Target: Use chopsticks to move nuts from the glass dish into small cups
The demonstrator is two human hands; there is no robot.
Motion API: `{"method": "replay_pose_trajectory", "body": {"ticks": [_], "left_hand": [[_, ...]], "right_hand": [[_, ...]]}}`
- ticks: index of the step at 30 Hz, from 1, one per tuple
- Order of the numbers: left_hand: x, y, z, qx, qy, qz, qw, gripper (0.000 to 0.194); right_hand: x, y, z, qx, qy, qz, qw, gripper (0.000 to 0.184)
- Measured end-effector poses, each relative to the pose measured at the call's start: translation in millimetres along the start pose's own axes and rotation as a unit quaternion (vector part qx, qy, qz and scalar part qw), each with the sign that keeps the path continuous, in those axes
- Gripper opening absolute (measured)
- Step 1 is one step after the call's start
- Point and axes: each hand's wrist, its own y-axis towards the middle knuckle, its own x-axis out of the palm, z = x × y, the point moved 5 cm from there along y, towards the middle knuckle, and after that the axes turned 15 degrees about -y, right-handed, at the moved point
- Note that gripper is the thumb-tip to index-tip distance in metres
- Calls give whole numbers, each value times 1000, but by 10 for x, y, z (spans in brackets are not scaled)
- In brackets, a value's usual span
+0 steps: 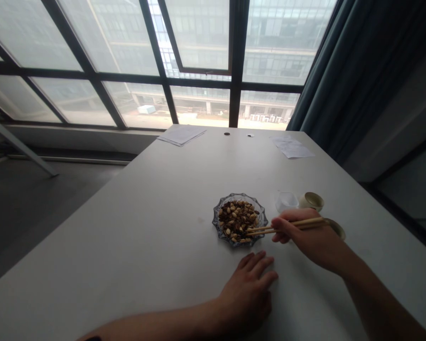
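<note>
My right hand (300,232) is closed around a pair of wooden chopsticks (307,222). Their tips reach left into a scalloped glass bowl (216,226), among mixed nuts and dark seeds (237,219); whether the tips pinch a piece is too small to tell. My left hand (250,284) lies on the table just in front of the bowl, its fingers spread and holding nothing. Beyond my right hand stand a clear plastic cup (287,201) and a small beige cup (311,201). Another rounded, pale greenish vessel (336,229) is partly hidden behind my right wrist.
The white table (156,227) stretches toward the windows. Papers (182,135) lie at its far left corner and a crumpled sheet (293,146) at the far right. Two small round fittings sit near the far edge. A dark curtain (344,71) hangs on the right.
</note>
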Motion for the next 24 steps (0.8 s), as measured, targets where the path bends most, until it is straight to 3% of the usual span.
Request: {"method": "replay_pose_trajectory", "body": {"ticks": [8,24], "left_hand": [[-7,12,-6,0,1,-2,1000,42],[1,10,-11,-1,2,0,1000,43]], "right_hand": [[-42,-36,-1,-1,-1,26,1000,34],[40,12,-27,-17,20,-1,1000,41]]}}
